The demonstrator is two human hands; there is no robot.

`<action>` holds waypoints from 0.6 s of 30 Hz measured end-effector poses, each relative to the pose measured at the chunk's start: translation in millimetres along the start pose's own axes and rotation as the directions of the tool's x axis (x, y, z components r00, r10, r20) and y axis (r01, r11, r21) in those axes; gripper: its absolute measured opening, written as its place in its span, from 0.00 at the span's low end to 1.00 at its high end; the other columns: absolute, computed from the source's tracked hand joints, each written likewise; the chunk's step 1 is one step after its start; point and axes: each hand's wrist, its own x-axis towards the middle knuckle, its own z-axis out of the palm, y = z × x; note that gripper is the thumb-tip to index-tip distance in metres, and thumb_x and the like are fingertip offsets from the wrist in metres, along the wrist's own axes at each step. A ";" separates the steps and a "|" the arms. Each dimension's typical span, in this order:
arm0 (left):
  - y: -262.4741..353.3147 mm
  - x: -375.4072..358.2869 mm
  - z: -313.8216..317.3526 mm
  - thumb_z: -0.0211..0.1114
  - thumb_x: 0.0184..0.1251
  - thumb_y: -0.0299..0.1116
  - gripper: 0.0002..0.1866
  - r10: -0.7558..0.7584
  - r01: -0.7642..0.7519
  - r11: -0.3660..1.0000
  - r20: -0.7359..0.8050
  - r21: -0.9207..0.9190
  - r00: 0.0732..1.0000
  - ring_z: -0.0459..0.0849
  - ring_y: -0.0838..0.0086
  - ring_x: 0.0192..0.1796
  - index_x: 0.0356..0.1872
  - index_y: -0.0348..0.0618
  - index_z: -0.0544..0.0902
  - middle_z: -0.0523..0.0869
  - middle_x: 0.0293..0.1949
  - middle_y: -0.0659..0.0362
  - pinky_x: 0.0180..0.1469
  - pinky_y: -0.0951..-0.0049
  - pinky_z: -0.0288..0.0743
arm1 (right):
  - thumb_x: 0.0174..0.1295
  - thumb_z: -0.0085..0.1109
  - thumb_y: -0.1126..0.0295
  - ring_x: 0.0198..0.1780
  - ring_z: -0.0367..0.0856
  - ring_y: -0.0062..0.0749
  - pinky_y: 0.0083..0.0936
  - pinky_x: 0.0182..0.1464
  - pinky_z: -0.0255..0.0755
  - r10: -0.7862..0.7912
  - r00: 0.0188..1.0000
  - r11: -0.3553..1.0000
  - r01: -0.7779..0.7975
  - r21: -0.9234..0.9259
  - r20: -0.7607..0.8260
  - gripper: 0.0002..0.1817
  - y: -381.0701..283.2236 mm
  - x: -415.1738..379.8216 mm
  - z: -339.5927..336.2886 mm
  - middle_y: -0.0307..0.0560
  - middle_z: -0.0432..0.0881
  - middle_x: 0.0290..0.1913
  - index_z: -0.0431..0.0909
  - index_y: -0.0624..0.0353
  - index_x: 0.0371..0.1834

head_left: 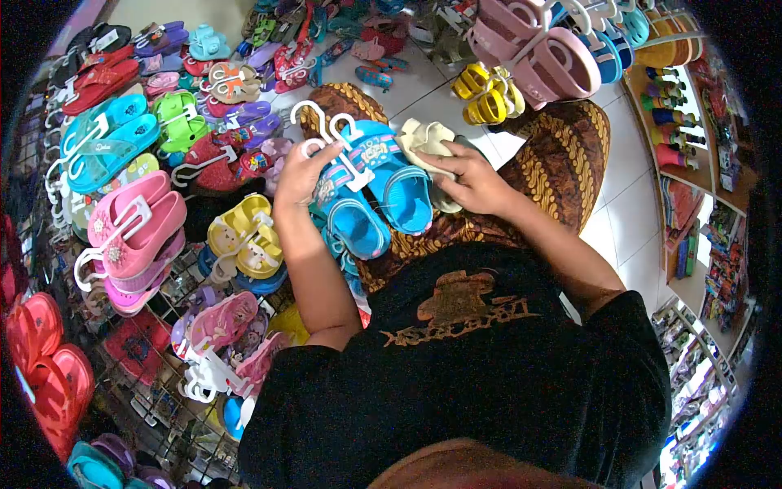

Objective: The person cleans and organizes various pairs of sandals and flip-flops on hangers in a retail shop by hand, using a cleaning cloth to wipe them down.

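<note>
My left hand [305,175] is closed on the white plastic hanger [352,167] of a pair of blue children's clogs [401,196]. The clogs hang over my lap, their open heels towards me and a pink-striped, decorated strap at the front. Just to their right, my right hand [474,181] is closed around a pair of cream-coloured shoes [425,140]. My fingers partly cover these shoes, so their exact kind is hard to make out. The two pairs are side by side, nearly touching.
A wire rack at left carries several pairs on hangers, including turquoise sandals [112,138], pink shoes [134,220] and yellow clogs [244,236]. Yellow sandals [489,106] and large pink clogs [558,69] hang at upper right. Shelves [692,163] stand along the right side.
</note>
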 end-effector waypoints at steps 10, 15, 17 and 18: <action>-8.4 14.6 -1.1 0.69 0.61 0.29 0.08 0.022 -0.027 0.997 0.078 0.068 0.997 0.82 0.81 0.33 0.36 0.35 0.85 0.86 0.32 0.63 0.36 0.78 0.76 | 0.56 0.59 0.62 0.62 0.72 0.60 0.43 0.63 0.68 0.100 0.910 0.987 -0.040 -0.153 0.403 0.32 -23.0 28.4 -6.6 0.66 0.75 0.57 0.68 0.32 0.68; -7.6 16.9 3.1 0.69 0.61 0.30 0.07 -0.003 -0.002 0.999 0.115 0.044 0.993 0.80 0.83 0.32 0.34 0.35 0.84 0.85 0.31 0.64 0.35 0.79 0.74 | 0.55 0.58 0.67 0.61 0.70 0.60 0.43 0.64 0.65 0.046 0.847 0.998 -0.018 -0.058 0.529 0.28 -16.0 32.8 -16.8 0.64 0.70 0.59 0.73 0.40 0.64; -10.7 17.3 -0.3 0.69 0.61 0.30 0.07 -0.007 -0.001 0.998 0.143 0.061 0.990 0.79 0.84 0.31 0.34 0.36 0.84 0.85 0.30 0.65 0.35 0.79 0.73 | 0.55 0.59 0.69 0.59 0.71 0.59 0.42 0.63 0.65 0.028 0.815 0.999 -0.032 -0.003 0.579 0.25 -10.7 29.3 -23.9 0.62 0.69 0.58 0.76 0.44 0.59; -12.9 18.3 -1.7 0.69 0.60 0.30 0.07 -0.004 -0.006 0.998 0.154 0.068 0.988 0.79 0.84 0.31 0.34 0.36 0.85 0.85 0.30 0.65 0.34 0.79 0.73 | 0.54 0.59 0.70 0.58 0.71 0.59 0.42 0.62 0.65 0.025 0.805 0.999 -0.038 0.009 0.593 0.23 -6.6 26.9 -29.1 0.62 0.69 0.57 0.77 0.46 0.57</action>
